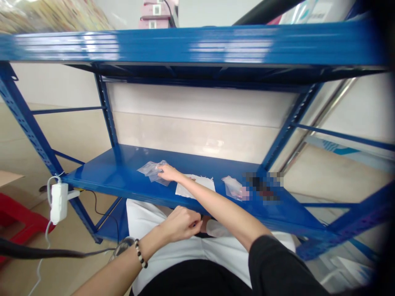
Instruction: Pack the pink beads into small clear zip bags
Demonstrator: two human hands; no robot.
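Note:
My right hand [168, 173], on an arm in a black sleeve, reaches over the blue steel shelf [101, 174] and presses its fingers onto a crumpled transparent plastic bag [151, 171]. A white sheet [200, 185] lies just right of that hand. Further right sit another transparent bag [233, 188] and a pixelated, unreadable object [263, 187]. Below the shelf, my left hand [182, 224] is curled closed in front of a white garment [173, 255]. Anything inside its fingers is hidden. A beaded bracelet [140, 253] circles my left wrist.
A blue upper shelf beam [185, 45] crosses above, with pink boxes [154, 16] behind it. A white power adapter [58, 203] hangs from the left upright. A black cable [40, 251] runs across the lower left, near a red object [18, 218] on the floor.

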